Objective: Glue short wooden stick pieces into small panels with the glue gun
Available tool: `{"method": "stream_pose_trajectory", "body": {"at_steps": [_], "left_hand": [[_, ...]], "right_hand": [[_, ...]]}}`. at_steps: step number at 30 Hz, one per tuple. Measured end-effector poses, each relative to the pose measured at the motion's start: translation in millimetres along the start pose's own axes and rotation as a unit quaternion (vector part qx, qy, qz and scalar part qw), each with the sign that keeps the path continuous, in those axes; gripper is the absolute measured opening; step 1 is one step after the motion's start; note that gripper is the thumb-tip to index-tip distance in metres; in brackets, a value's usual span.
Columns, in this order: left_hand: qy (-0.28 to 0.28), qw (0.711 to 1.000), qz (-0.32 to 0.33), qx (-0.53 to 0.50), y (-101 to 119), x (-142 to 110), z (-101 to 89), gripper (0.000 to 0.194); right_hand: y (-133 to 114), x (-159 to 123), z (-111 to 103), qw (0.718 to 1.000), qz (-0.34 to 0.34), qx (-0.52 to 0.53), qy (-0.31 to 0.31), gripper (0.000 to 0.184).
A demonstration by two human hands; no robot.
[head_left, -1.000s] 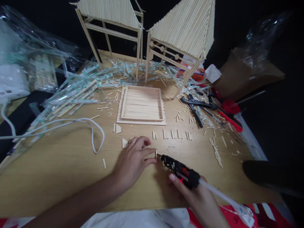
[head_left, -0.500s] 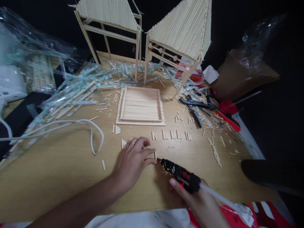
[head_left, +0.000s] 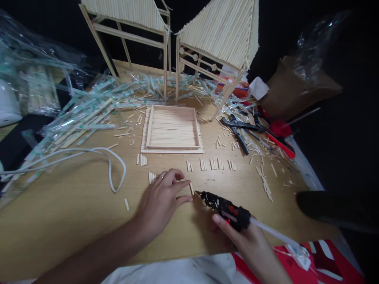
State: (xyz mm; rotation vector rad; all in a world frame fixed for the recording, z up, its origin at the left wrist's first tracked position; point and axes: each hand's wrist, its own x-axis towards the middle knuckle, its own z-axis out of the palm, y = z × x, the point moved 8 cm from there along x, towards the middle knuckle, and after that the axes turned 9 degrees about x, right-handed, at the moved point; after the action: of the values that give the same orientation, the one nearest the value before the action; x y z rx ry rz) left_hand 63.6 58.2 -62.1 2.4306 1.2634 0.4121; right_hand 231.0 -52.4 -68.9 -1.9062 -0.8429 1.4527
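Observation:
My left hand [head_left: 161,199] rests on the wooden table [head_left: 74,213], its fingertips pinching a short piece of wooden stick [head_left: 191,188] against the surface. In my right hand [head_left: 251,246] is a black hot glue gun [head_left: 226,209] with a clear glue stick out the back. Its nozzle points at the short stick, almost touching it. Small bundles of cut sticks [head_left: 210,164] lie in a row just beyond my hands. Behind them lies a flat square tray of sticks [head_left: 171,129].
Two stick-built roofed frames [head_left: 219,35] stand at the back of the table. Clear plastic wrappers and long sticks [head_left: 89,114] pile up at the left. A white cable [head_left: 112,161] loops on the left. Black pliers [head_left: 239,132] and red-handled tools [head_left: 280,136] lie at the right beside a cardboard box [head_left: 299,92].
My hands hold nearly the same pose. The short stick under my left fingertips has tilted a little, and the view has shifted slightly.

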Motion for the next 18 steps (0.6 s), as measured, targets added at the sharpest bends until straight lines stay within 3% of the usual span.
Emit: {"method": "stream_pose_trajectory", "body": {"at_steps": [18], "left_hand": [[-0.015, 0.999, -0.032, -0.014, -0.8, 1.0, 3.2, 0.021]], "right_hand": [[-4.5, 11.1, 7.0, 1.000, 0.004, 0.008, -0.027, 0.039]]}}
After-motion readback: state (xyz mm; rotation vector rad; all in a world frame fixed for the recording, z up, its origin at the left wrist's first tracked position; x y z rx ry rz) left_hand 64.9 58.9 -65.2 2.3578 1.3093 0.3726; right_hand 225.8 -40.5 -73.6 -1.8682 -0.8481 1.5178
